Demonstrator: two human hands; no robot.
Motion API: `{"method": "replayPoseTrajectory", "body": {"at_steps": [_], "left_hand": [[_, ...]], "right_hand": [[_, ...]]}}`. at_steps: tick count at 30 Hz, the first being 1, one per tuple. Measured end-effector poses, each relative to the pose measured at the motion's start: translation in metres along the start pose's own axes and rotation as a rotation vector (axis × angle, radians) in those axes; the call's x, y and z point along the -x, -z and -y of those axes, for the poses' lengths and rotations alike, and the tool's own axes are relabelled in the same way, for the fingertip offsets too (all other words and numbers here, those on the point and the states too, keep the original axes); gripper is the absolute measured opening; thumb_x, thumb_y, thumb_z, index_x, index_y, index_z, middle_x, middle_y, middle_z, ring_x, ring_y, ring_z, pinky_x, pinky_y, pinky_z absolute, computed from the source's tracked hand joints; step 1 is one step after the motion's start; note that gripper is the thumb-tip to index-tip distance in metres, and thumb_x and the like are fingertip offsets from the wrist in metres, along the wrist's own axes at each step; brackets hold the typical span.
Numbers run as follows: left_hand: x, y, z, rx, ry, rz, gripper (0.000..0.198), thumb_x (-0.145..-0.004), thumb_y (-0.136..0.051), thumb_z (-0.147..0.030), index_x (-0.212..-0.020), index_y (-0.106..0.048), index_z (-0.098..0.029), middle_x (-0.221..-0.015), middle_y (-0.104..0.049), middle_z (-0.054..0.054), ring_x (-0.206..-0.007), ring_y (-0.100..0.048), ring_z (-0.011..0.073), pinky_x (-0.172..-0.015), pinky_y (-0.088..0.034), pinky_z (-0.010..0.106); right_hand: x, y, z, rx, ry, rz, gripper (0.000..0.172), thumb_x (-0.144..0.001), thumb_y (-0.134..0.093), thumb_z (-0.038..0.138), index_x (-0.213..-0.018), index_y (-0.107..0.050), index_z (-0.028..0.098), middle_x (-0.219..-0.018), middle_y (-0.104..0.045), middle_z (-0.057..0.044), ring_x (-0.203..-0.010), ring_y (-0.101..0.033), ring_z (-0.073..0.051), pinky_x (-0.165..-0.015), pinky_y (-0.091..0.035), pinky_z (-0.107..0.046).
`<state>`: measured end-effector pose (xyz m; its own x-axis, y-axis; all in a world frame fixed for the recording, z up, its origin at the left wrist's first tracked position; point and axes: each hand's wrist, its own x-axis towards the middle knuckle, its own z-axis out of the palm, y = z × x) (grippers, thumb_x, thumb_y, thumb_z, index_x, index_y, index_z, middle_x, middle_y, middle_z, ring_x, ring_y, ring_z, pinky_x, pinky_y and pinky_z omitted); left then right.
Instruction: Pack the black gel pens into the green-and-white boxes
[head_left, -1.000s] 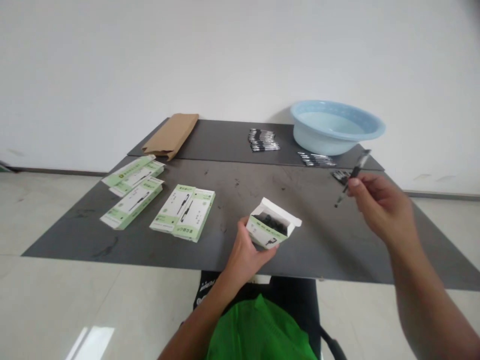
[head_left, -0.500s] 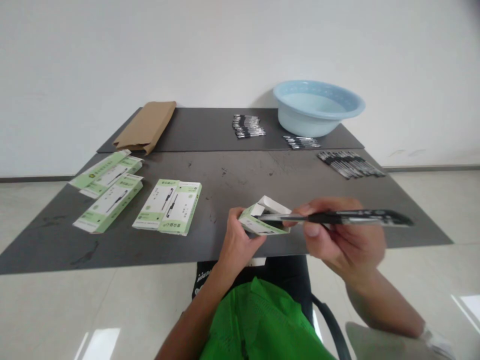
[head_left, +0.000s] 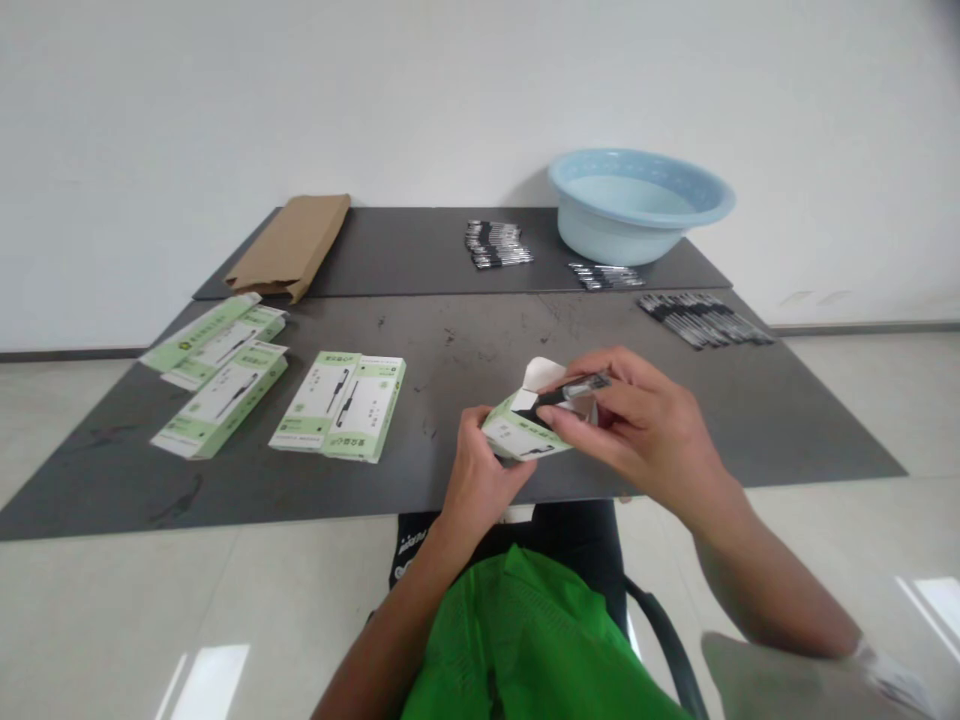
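My left hand (head_left: 480, 465) is wrapped round a small green-and-white pen box (head_left: 517, 432), tilted, with its open end and raised flap towards the right. In my right hand (head_left: 645, 415) a black pen (head_left: 574, 392) is pinched between thumb and fingers. One end of the pen is inside the box opening, while its clear end still sticks out. My right fingers touch or nearly touch the box's edge and hide part of the opening, so what else lies inside cannot be made out.
On the dark table (head_left: 465, 350), several pen boxes (head_left: 217, 400) lie at left, with a pair of boxes (head_left: 337, 408) nearer the middle. A brown paper bag (head_left: 289, 245) is behind. Pen groups lie at the back (head_left: 496, 245), by the blue basin (head_left: 622, 235), and at right (head_left: 705, 320).
My right hand has moved left and turned, carrying the pen from the box mouth deeper into the box. My left hand keeps its hold on the box.
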<state>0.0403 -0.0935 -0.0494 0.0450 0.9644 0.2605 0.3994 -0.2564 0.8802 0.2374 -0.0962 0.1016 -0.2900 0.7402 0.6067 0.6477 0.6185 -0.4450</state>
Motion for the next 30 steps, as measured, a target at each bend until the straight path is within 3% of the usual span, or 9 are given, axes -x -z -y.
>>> {"method": "replayPoseTrajectory", "body": {"at_steps": [4, 8, 11, 13, 17, 20, 22, 27, 30], "left_hand": [[0.000, 0.000, -0.001, 0.010, 0.039, 0.009, 0.076, -0.079, -0.091, -0.028, -0.140, -0.046, -0.021, -0.131, -0.067, 0.014, -0.121, -0.074, 0.0317, -0.101, -0.063, 0.046], [-0.001, 0.000, -0.001, 0.026, 0.055, 0.003, 0.081, -0.077, -0.093, -0.033, -0.140, -0.043, -0.021, -0.133, -0.068, 0.016, -0.125, -0.074, 0.0337, -0.102, -0.063, 0.048], [0.000, 0.000, -0.002, 0.052, 0.067, 0.001, 0.083, -0.078, -0.093, -0.036, -0.140, -0.040, -0.021, -0.133, -0.069, 0.017, -0.124, -0.075, 0.0336, -0.101, -0.064, 0.047], [0.001, 0.000, -0.003, 0.057, 0.067, 0.001, 0.081, -0.079, -0.092, -0.035, -0.139, -0.040, -0.021, -0.131, -0.069, 0.016, -0.122, -0.076, 0.0329, -0.099, -0.065, 0.046], [0.000, -0.001, -0.001, 0.034, 0.034, 0.001, 0.077, -0.078, -0.091, -0.031, -0.136, -0.042, -0.021, -0.128, -0.070, 0.014, -0.119, -0.077, 0.0317, -0.097, -0.065, 0.044], [-0.001, -0.002, -0.001, 0.043, 0.038, -0.007, 0.080, -0.078, -0.092, -0.033, -0.138, -0.041, -0.021, -0.130, -0.069, 0.016, -0.120, -0.077, 0.0321, -0.098, -0.065, 0.045], [-0.001, -0.002, -0.002, 0.034, 0.051, -0.007, 0.080, -0.079, -0.091, -0.033, -0.139, -0.040, -0.021, -0.132, -0.068, 0.017, -0.122, -0.076, 0.0332, -0.100, -0.065, 0.048], [0.000, -0.002, -0.003, 0.021, 0.059, 0.005, 0.080, -0.078, -0.090, -0.030, -0.141, -0.040, -0.021, -0.132, -0.067, 0.017, -0.124, -0.075, 0.0342, -0.103, -0.064, 0.050], [0.000, -0.001, -0.003, 0.007, 0.055, -0.004, 0.079, -0.077, -0.091, -0.029, -0.140, -0.043, -0.021, -0.129, -0.068, 0.014, -0.124, -0.075, 0.0337, -0.103, -0.063, 0.049]], "right_hand": [[-0.003, 0.000, 0.000, 0.000, -0.020, -0.021, 0.007, -0.100, -0.085, 0.028, -0.104, -0.083, 0.022, -0.111, -0.080, -0.006, -0.065, -0.063, -0.009, -0.057, -0.050, -0.026], [-0.004, 0.004, 0.005, -0.017, -0.023, -0.067, 0.037, -0.098, -0.088, 0.031, -0.133, -0.080, 0.028, -0.099, -0.084, 0.000, -0.058, -0.058, -0.009, -0.056, -0.052, -0.026], [-0.003, 0.008, 0.012, -0.018, -0.022, -0.147, 0.040, -0.096, -0.090, 0.029, -0.134, -0.080, 0.032, -0.098, -0.086, 0.002, -0.056, -0.060, -0.010, -0.059, -0.057, -0.028], [-0.002, 0.009, 0.015, -0.027, 0.026, -0.183, 0.041, -0.096, -0.089, 0.024, -0.135, -0.079, 0.035, -0.104, -0.088, 0.001, -0.065, -0.070, -0.013, -0.065, -0.062, -0.030], [0.000, 0.007, 0.014, 0.012, 0.188, -0.116, 0.043, -0.101, -0.080, 0.013, -0.139, -0.078, 0.032, -0.125, -0.086, -0.004, -0.101, -0.084, -0.021, -0.085, -0.070, -0.036], [0.002, 0.003, 0.009, 0.093, 0.228, -0.063, 0.039, -0.104, -0.076, 0.011, -0.139, -0.077, 0.028, -0.129, -0.085, -0.006, -0.107, -0.083, -0.020, -0.090, -0.069, -0.035], [0.001, 0.002, 0.007, 0.138, 0.207, -0.056, 0.034, -0.104, -0.076, 0.013, -0.136, -0.078, 0.026, -0.128, -0.085, -0.006, -0.104, -0.082, -0.019, -0.088, -0.067, -0.033], [-0.003, 0.004, 0.005, 0.319, 0.137, -0.002, 0.023, -0.107, -0.075, 0.029, -0.129, -0.082, 0.030, -0.124, -0.078, -0.007, -0.075, -0.068, -0.014, -0.061, -0.055, -0.031], [-0.006, 0.005, 0.002, 0.335, 0.135, 0.015, 0.024, -0.107, -0.075, 0.033, -0.130, -0.083, 0.031, -0.124, -0.072, -0.007, -0.075, -0.063, -0.013, -0.058, -0.049, -0.031]]}}
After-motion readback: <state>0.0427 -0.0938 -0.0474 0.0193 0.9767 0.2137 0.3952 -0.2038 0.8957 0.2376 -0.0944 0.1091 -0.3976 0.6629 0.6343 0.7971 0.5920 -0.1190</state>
